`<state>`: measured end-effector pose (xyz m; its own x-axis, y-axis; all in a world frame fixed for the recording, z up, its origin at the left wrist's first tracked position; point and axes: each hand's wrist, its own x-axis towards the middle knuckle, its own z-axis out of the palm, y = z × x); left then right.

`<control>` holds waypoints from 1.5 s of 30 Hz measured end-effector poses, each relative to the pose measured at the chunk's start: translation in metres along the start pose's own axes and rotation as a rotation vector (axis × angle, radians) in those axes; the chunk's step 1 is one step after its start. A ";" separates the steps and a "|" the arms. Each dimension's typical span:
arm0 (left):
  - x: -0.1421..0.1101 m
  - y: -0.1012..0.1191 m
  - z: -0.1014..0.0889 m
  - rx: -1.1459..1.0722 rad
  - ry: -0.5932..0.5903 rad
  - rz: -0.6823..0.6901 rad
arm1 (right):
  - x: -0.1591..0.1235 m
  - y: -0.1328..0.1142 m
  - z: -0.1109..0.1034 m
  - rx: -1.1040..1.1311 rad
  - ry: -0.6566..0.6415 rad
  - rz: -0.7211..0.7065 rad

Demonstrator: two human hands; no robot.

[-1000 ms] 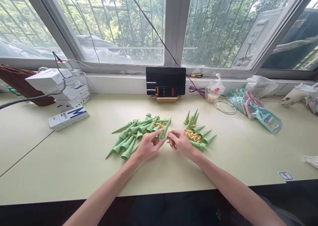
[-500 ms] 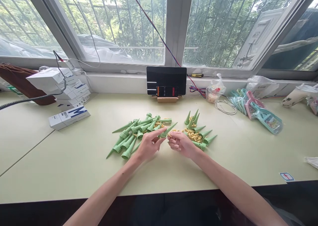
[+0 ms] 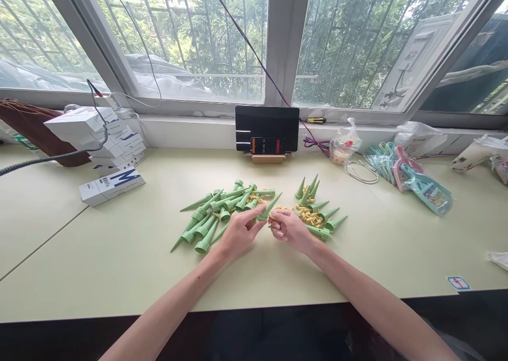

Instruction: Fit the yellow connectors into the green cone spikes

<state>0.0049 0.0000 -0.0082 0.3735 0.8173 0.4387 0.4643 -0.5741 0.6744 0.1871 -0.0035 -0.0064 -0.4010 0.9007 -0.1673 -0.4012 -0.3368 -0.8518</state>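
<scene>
My left hand [image 3: 243, 229] is closed on a green plastic spike [image 3: 270, 207], a hollow cone whose tip points up and to the right. Close beside it, my right hand [image 3: 291, 228] pinches a small yellow peg, mostly hidden by the fingers, near the spike's wide end. Behind and left of my left hand lies a heap of green spikes [image 3: 204, 226] with ribbed caps. Right of my right hand, small yellow pegs [image 3: 311, 216] form a pile, with more green spikes [image 3: 328, 214] around it. Several of these stand upright at the back.
A phone [image 3: 268, 145] showing a timer leans on a black panel [image 3: 267, 120] by the window. White boxes [image 3: 112, 186] are at the left. Toward the right lie a coiled white cable [image 3: 361, 172] and wrapped toy-like dustpans [image 3: 426, 189]; a sticker [image 3: 458, 283] marks the front edge.
The spike in my left hand has tilted slightly more upright. Both hands stay close together, and the whole view has shifted a little.
</scene>
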 end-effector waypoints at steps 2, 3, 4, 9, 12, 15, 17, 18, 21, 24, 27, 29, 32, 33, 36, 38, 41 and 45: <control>-0.001 -0.001 0.000 0.023 -0.008 -0.004 | 0.001 0.001 0.000 -0.046 0.009 -0.034; -0.001 -0.002 0.000 0.027 -0.014 -0.008 | 0.001 0.002 0.000 -0.079 0.017 -0.058; -0.002 -0.003 0.000 0.027 -0.021 -0.011 | 0.001 0.003 0.000 -0.118 0.025 -0.087; -0.003 -0.004 -0.001 -0.015 -0.067 -0.065 | -0.001 0.006 0.000 -0.348 0.072 -0.230; -0.003 -0.001 -0.003 -0.062 -0.096 -0.113 | -0.002 0.006 0.001 -0.506 0.104 -0.295; -0.002 0.003 -0.004 -0.099 -0.108 -0.144 | -0.004 0.005 0.001 -0.662 0.130 -0.357; -0.002 0.004 -0.005 -0.112 -0.103 -0.157 | -0.005 0.006 0.001 -0.769 0.152 -0.398; -0.002 0.004 -0.005 -0.115 -0.101 -0.161 | -0.005 0.006 0.001 -0.821 0.161 -0.423; -0.001 0.005 -0.006 -0.132 -0.105 -0.169 | -0.005 0.006 0.000 -0.943 0.176 -0.518; -0.001 0.006 -0.006 -0.155 -0.115 -0.182 | -0.005 0.007 -0.001 -1.005 0.167 -0.588; -0.001 0.006 -0.006 -0.177 -0.116 -0.189 | -0.004 0.007 -0.002 -1.037 0.149 -0.605; -0.001 0.006 -0.006 -0.191 -0.110 -0.189 | -0.005 0.007 -0.002 -1.044 0.145 -0.608; -0.001 0.004 -0.006 -0.208 -0.104 -0.183 | -0.005 0.006 -0.002 -1.029 0.151 -0.605; 0.000 0.004 -0.006 -0.210 -0.102 -0.179 | -0.006 0.006 -0.001 -1.018 0.155 -0.600; 0.000 0.003 -0.006 -0.200 -0.101 -0.175 | -0.006 0.005 0.000 -0.981 0.169 -0.582; 0.000 0.002 -0.007 -0.186 -0.104 -0.174 | -0.006 0.004 0.001 -0.952 0.175 -0.563; 0.000 0.002 -0.007 -0.174 -0.098 -0.169 | -0.007 0.003 0.002 -0.882 0.168 -0.494; 0.000 0.002 -0.006 -0.171 -0.084 -0.165 | -0.007 0.003 0.001 -0.759 0.145 -0.418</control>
<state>0.0004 -0.0010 -0.0036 0.3728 0.8885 0.2678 0.3843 -0.4105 0.8269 0.1876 -0.0107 -0.0068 -0.2141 0.9529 0.2148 0.1847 0.2555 -0.9490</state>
